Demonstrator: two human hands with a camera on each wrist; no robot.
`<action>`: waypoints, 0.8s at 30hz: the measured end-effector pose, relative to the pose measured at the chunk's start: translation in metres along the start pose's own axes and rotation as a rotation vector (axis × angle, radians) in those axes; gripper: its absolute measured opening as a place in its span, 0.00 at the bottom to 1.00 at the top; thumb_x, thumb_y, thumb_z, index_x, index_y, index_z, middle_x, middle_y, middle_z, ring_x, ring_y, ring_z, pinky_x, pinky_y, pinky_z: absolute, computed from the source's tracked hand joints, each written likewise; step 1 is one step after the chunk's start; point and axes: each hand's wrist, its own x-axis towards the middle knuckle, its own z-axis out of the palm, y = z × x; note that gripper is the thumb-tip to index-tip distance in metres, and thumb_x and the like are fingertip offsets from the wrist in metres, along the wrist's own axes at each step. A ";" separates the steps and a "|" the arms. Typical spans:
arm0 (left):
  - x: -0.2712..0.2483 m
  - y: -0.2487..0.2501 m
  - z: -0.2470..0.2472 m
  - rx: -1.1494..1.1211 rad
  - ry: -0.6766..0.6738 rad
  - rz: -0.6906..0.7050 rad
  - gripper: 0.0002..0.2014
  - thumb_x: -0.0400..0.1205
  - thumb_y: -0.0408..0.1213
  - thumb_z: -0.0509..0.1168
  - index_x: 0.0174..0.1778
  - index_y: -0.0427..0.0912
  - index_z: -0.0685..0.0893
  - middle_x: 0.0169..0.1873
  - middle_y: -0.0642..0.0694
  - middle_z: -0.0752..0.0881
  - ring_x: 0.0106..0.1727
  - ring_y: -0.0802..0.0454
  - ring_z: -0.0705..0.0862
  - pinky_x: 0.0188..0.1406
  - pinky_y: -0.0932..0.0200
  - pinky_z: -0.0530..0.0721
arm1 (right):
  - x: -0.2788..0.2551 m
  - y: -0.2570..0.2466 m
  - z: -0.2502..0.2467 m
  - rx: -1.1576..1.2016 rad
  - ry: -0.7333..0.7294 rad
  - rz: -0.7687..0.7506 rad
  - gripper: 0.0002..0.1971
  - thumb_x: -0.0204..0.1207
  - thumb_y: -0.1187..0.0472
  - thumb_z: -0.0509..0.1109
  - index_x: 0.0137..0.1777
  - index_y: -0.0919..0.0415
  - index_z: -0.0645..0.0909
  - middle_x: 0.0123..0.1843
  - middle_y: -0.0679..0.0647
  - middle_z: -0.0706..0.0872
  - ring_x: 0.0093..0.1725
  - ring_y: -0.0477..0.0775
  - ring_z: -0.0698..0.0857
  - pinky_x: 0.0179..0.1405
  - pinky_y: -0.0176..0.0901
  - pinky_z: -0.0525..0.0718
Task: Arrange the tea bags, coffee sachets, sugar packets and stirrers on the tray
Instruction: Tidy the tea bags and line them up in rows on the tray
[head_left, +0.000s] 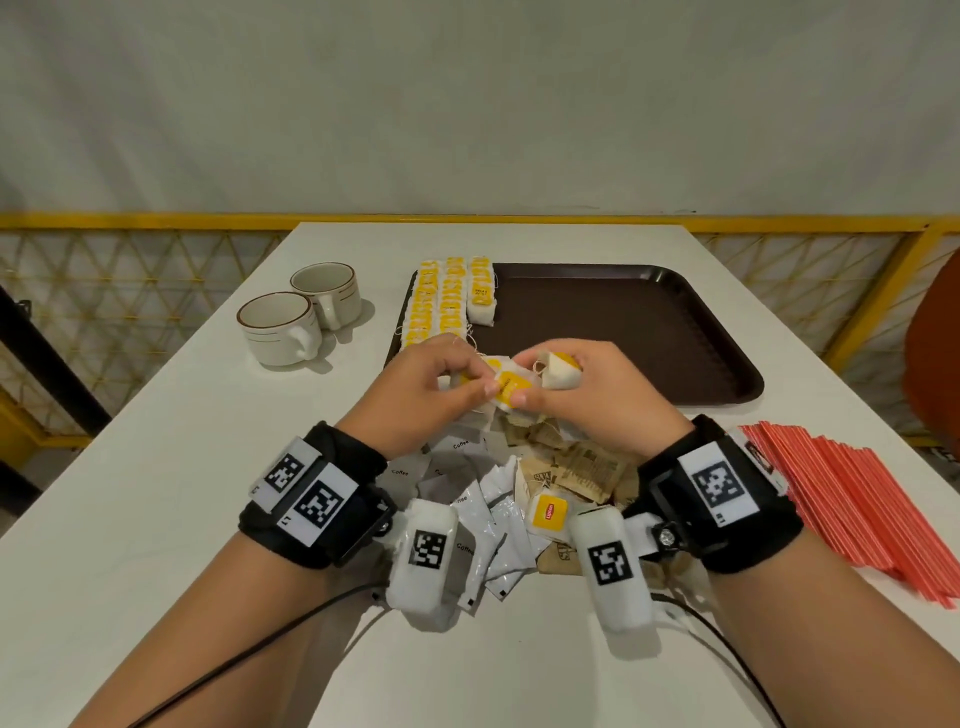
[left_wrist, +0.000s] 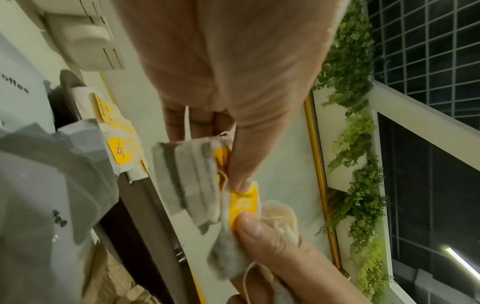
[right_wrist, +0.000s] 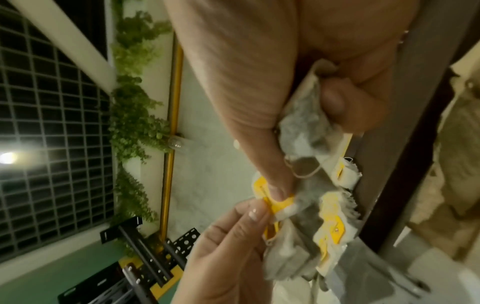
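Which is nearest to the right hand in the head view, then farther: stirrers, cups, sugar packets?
From the right hand:
1. Sugar packets, just below the wrist, toward the person.
2. Stirrers, at the right table edge.
3. Cups, far left, beyond the left hand.

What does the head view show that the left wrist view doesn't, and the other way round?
Only the head view shows the red stirrers, the two cups, the three rows of tea bags on the tray, and the whole table.

Only the left wrist view shows the hanging green plants and the dark window grid.

Both show the left hand and right hand pinching tangled tea bags by a yellow tag, and coffee sachets.
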 end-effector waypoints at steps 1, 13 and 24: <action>0.000 -0.001 -0.001 -0.014 0.014 0.012 0.07 0.78 0.33 0.71 0.38 0.50 0.87 0.41 0.48 0.83 0.48 0.52 0.82 0.54 0.60 0.77 | 0.001 0.000 0.000 -0.046 0.003 -0.003 0.11 0.68 0.61 0.80 0.51 0.56 0.87 0.45 0.54 0.90 0.39 0.48 0.85 0.43 0.50 0.86; 0.002 -0.004 0.000 -0.267 0.201 -0.041 0.23 0.75 0.25 0.71 0.56 0.59 0.83 0.38 0.52 0.85 0.39 0.51 0.79 0.46 0.55 0.82 | -0.009 -0.005 -0.004 0.387 -0.147 0.081 0.11 0.72 0.68 0.75 0.53 0.71 0.82 0.41 0.56 0.86 0.39 0.50 0.83 0.42 0.39 0.81; 0.001 0.003 0.004 -0.496 0.189 -0.146 0.11 0.74 0.28 0.73 0.48 0.47 0.87 0.33 0.46 0.89 0.38 0.53 0.87 0.46 0.57 0.84 | 0.007 -0.002 0.005 0.179 0.013 0.102 0.12 0.71 0.63 0.78 0.48 0.72 0.83 0.34 0.55 0.81 0.28 0.42 0.75 0.27 0.33 0.74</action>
